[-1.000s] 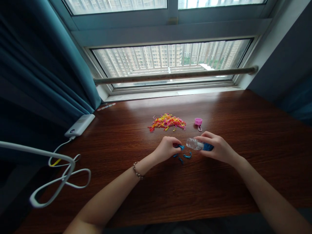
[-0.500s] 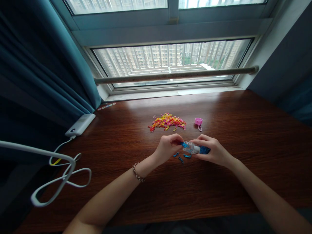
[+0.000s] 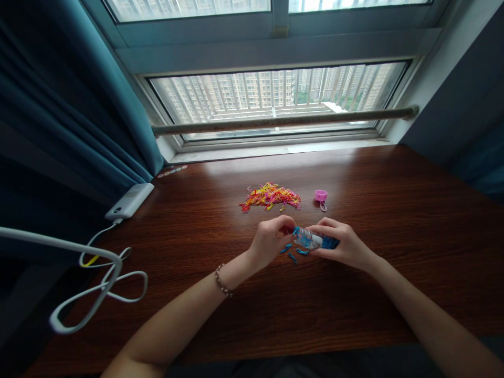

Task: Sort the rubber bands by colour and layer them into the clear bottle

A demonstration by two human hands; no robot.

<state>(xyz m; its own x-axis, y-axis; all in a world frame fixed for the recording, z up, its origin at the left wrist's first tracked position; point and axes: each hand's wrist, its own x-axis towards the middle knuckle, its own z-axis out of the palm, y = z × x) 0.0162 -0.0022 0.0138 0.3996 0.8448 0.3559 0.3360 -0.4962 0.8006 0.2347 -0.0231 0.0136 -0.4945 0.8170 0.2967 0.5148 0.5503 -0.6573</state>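
A small clear plastic bottle (image 3: 307,238) with a white label lies tilted sideways above the desk, its mouth pointing left. My right hand (image 3: 342,240) is closed around its far end, where blue rubber bands (image 3: 329,242) fill the inside. At the mouth, the curled fingers and thumb of my left hand (image 3: 271,239) pinch at a tuft of blue bands (image 3: 296,231); the fingertips are partly hidden. Below the bottle, several loose blue rubber bands (image 3: 292,258) lie on the wood.
Beyond my hands is a pile of red, yellow and pink rubber bands (image 3: 271,197). A pink bottle cap with a loop (image 3: 321,196) lies right of it. At left are a white power bank (image 3: 129,201) and a looped white cable (image 3: 114,273). A window bar (image 3: 283,122) crosses behind the desk (image 3: 189,215).
The blue bands between my left fingers and the bottle have gone further into its mouth. My left hand has barely shifted, and the right keeps its hold.
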